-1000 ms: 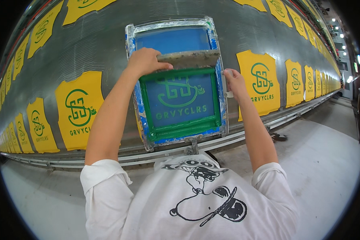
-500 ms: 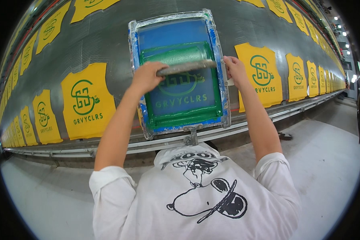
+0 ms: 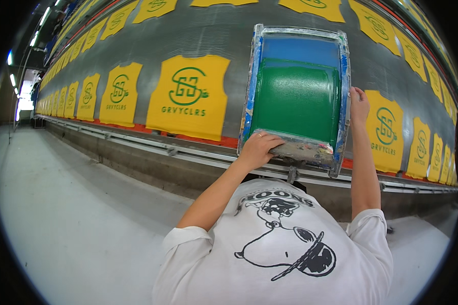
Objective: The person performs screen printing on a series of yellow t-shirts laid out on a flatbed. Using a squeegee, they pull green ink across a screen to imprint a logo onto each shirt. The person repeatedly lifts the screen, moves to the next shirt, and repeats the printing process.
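A screen printing frame (image 3: 344,66) with worn metal edges lies on the long dark table, slightly tilted in view. Its mesh is blue at the far end, and a wide layer of wet green ink (image 3: 296,101) covers most of the rest. At the near end of the mesh lies a worn, ink-stained squeegee (image 3: 305,150). My left hand (image 3: 262,149) is closed round its left end, a ring on one finger. With bent fingers, my right hand (image 3: 360,105) grips the right side of the frame. Whatever lies under the ink layer is hidden.
Yellow shirt panels with green prints lie in rows, one panel (image 3: 188,99) left of the frame and another (image 3: 384,129) right of it. A metal rail (image 3: 137,144) runs along the table's near edge. Pale floor (image 3: 86,213) lies below.
My left hand has drawn the squeegee toward me, down to the near end of the frame. Green ink now covers the design on the mesh. My view has shifted left.
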Motion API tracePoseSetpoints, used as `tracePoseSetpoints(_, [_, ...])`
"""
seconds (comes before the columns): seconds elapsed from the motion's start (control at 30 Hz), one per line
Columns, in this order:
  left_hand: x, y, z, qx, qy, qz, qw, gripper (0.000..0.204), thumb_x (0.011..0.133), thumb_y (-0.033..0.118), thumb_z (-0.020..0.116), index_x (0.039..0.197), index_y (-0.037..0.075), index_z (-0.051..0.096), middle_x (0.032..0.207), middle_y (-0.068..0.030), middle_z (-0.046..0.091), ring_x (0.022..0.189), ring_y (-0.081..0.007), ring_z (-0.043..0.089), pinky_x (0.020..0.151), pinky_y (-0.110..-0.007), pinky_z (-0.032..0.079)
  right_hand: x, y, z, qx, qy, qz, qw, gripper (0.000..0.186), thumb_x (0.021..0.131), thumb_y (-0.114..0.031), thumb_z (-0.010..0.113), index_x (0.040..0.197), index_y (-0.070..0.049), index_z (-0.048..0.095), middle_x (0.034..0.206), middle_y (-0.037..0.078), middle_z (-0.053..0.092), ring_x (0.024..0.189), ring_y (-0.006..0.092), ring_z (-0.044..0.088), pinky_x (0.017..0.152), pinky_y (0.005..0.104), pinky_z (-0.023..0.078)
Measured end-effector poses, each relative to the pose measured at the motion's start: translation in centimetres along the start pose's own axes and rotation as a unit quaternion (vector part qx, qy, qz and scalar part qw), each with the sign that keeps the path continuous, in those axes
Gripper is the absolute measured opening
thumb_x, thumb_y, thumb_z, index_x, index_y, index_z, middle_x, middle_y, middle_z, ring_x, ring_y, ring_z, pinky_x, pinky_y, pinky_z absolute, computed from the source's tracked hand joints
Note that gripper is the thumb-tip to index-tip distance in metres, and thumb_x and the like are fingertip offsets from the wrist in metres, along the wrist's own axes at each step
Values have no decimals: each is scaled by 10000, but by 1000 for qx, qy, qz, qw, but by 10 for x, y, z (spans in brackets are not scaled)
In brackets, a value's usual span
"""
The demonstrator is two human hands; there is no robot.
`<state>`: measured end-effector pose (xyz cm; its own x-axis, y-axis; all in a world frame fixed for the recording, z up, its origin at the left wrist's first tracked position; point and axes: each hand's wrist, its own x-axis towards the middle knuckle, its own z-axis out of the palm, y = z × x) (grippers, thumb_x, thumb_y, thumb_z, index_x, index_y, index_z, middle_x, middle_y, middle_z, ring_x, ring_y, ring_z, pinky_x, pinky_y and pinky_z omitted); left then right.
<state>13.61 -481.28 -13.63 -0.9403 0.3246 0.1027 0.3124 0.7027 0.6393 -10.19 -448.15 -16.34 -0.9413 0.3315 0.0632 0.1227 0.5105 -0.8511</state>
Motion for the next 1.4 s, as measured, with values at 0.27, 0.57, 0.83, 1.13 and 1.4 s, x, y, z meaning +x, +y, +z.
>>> tracePoseSetpoints(0.27, [-65,-117,-122,2,-16,-49,999,524,651,81,850,1162,122,740,1164,-80,736,1083,-307,659,962,-415,501,-101,-91,151,19,-52,16,998,432,929,-383,658,1174,-29,694,1048,214,720,976,350,681,887,437,520])
tracePoseSetpoints(0.57, [-102,-191,-220,32,-110,-209,971,515,616,57,882,1114,84,753,1172,-99,737,1129,-323,638,1003,-408,479,-182,-152,289,36,-43,119,991,321,901,-350,704,1159,-159,693,882,165,747,828,367,721,772,462,546])
tracePoseSetpoints(0.83, [-121,-255,-268,-11,-136,-185,973,493,677,68,865,1154,62,741,1168,-118,730,1106,-321,643,985,-392,496,-205,-188,343,-35,-29,139,989,364,912,-406,681,1218,-209,662,823,122,736,832,332,719,753,466,532])
tracePoseSetpoints(1.13, [-129,-266,-284,184,-100,-59,976,343,784,282,816,1009,47,706,965,-144,687,942,-381,635,809,-473,503,-219,-186,353,-37,-68,85,993,494,886,-407,737,1273,-125,615,1063,181,715,1000,371,689,851,485,537])
tracePoseSetpoints(1.4, [-139,-309,-241,272,-8,-61,960,386,697,337,881,835,56,655,872,-146,655,874,-390,630,760,-499,495,-326,-207,303,-93,-216,-309,921,678,744,-554,799,1120,-10,647,1034,168,610,1028,345,575,932,467,432])
